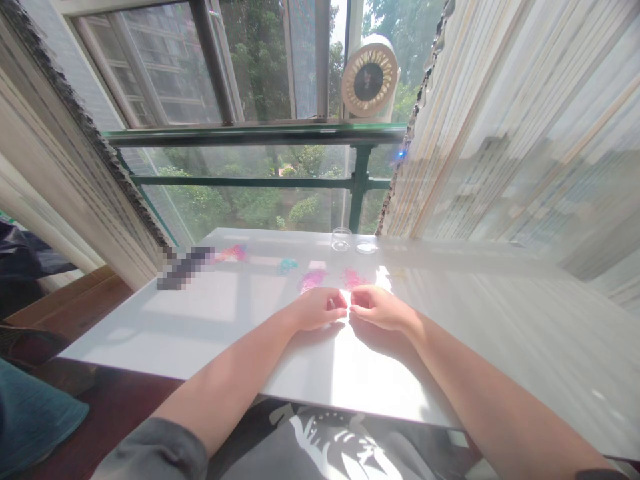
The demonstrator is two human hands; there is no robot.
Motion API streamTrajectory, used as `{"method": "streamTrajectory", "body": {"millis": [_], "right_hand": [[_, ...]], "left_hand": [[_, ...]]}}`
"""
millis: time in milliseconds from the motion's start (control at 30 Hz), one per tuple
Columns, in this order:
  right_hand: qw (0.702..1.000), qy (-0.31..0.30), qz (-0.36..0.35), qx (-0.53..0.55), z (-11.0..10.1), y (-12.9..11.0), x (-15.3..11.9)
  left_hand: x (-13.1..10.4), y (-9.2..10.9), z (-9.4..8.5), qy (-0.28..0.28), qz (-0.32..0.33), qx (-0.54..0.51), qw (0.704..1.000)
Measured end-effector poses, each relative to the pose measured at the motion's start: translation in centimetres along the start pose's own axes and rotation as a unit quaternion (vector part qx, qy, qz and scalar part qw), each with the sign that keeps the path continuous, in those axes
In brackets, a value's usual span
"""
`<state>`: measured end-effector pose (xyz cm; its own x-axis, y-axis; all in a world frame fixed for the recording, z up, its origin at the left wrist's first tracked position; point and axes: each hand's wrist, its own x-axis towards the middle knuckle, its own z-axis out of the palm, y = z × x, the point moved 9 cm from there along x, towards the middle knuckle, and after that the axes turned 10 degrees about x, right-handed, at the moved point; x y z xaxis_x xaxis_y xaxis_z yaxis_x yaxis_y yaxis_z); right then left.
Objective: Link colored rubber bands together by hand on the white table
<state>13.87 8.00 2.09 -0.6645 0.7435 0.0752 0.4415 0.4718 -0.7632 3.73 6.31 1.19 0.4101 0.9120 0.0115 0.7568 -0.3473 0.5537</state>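
My left hand (319,309) and my right hand (384,308) meet almost fingertip to fingertip, low over the white table (210,340). Both have thumb and fingers closed in a pinch. Whatever they hold, if anything, is lost in the glare and too small to name. Just beyond my left hand lies a purple pile of small thin pieces (314,279). A similar pink pile (356,276) is beyond my right hand. Farther off are a teal pile (287,265), a faint yellow pile (398,273) and a pink-orange pile (234,253).
A clear round container (341,240) stands at the table's far edge, with a whitish disc (366,247) beside it. A dark pixelated item (185,268) lies at the far left. Curtains (480,133) hang on both sides; a round fan (371,79) sits above the green railing (250,137).
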Motion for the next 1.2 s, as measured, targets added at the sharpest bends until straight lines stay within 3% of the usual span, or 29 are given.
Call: {"method": "streamTrajectory", "body": {"millis": [1200], "right_hand": [[1.000, 0.005, -0.007, -0.011, -0.10, -0.26, 0.10]], "left_hand": [[0.04, 0.15, 0.11, 0.001, 0.026, 0.024, 0.999]]}}
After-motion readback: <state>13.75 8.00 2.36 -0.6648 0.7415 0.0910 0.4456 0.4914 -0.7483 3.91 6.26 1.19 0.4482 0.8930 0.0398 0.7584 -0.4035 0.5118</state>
